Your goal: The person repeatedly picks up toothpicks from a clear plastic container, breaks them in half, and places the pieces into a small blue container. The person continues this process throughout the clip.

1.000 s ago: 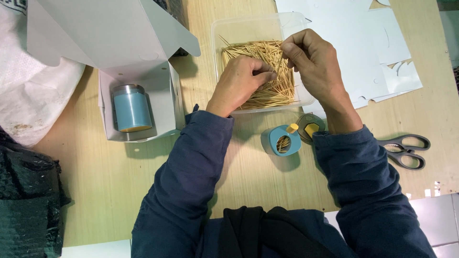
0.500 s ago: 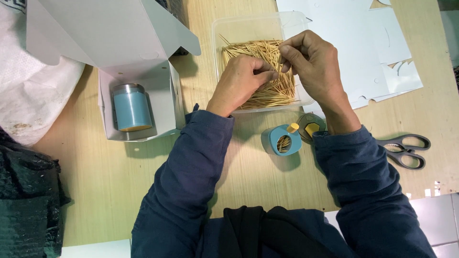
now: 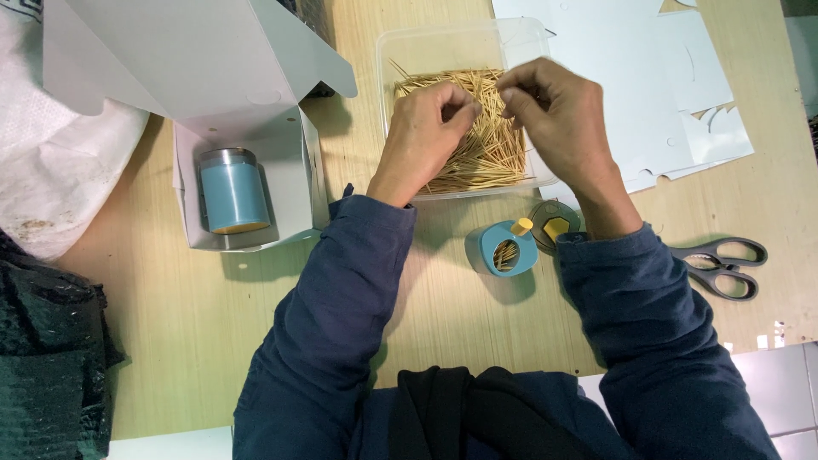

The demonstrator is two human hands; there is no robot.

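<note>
Wooden toothpicks [image 3: 477, 145] fill the tub [image 3: 400, 51] under both hands [image 3: 503, 119].

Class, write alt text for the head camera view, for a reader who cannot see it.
A person's left hand and right hand pick through thin wooden sticks in a clear plastic tray on a wooden table. Nearer the body stands a small blue container; scissors lie to the right, and a blue canister sits in an open white box to the left.

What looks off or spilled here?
Nothing spilled. The toothpicks lie loose inside the clear tub, none on the table. Both the left hand and right hand are over the tub. The blue holder stands open, its lid beside it.
</note>
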